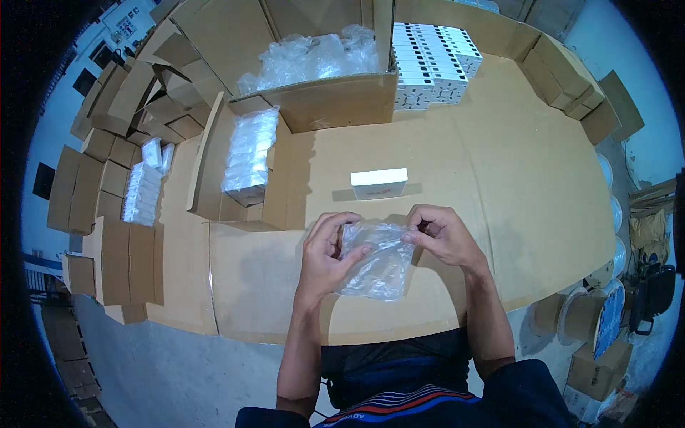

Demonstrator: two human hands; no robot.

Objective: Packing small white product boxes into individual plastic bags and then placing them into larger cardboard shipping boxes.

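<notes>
Bag: a clear plastic bag (377, 260) is held just above the cardboard-covered table (499, 214), its long axis running from the upper edge between the hands down toward the person, its crumpled lower end hanging nearest the body.
Left hand (330, 250): closed on the bag's upper left edge, thumb laid across the film.
Right hand (444, 232): the upper right corner is pinched between fingertips.
White box (379, 182): lying flat just beyond the hands, long side crosswise.
Behind: an open carton of plastic film (314, 57) and stacked white boxes (432, 64).
</notes>
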